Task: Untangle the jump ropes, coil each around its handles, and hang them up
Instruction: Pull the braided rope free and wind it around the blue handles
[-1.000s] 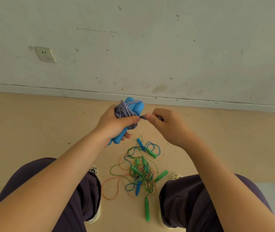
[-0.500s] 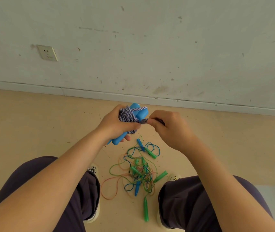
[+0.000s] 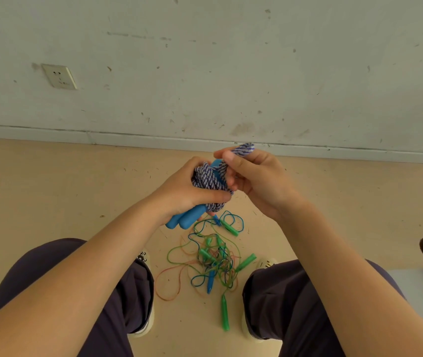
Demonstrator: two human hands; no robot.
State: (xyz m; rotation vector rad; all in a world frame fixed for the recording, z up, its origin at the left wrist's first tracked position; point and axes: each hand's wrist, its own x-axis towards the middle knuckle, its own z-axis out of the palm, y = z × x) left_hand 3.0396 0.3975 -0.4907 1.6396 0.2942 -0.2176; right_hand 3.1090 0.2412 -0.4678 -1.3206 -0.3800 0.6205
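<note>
Rope point(image 3: 211, 185): braided blue-white cord, coiled round paired blue handles point(image 3: 183, 219), held mid-air above floor. Head view: left hand point(image 3: 187, 191) clenches coil and handles; right hand point(image 3: 254, 176) pinches free loop at top. Likely soft, light, limp; coil probably slackens unless thumb pins it. Grip handles. Tangle point(image 3: 213, 256) on floor: thin cords, which belongs to which handle unclear. No hook visible.

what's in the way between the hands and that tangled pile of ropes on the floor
The hands are occupied: the left hand grips the blue handles with the braided rope coiled round them, and the right hand pinches its loose end. Otherwise nothing visible lies over the tangled pile.
</note>
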